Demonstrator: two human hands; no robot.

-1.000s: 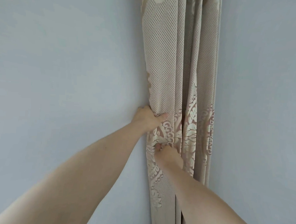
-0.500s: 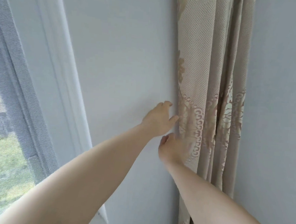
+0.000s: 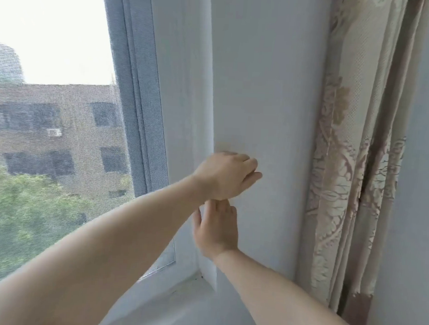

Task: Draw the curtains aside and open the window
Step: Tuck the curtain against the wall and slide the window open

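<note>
The beige patterned curtain [image 3: 354, 158] hangs bunched in folds at the right, beside the room corner. The window [image 3: 47, 127] fills the left, with a grey mesh screen and a grey frame [image 3: 141, 102]. My left hand [image 3: 226, 174] hovers in front of the white wall between window recess and curtain, fingers loosely curled, holding nothing. Just below it, my right hand [image 3: 215, 231] is raised with fingers apart near the edge of the recess, also empty. Neither hand touches the curtain.
A white wall strip [image 3: 267, 102] separates the recess from the curtain. A white sill [image 3: 174, 303] runs along the bottom. Through the screen I see a building and green trees.
Both hands have let go of the curtain and moved left toward the window recess. My view has swung left, bringing the window fully into sight.
</note>
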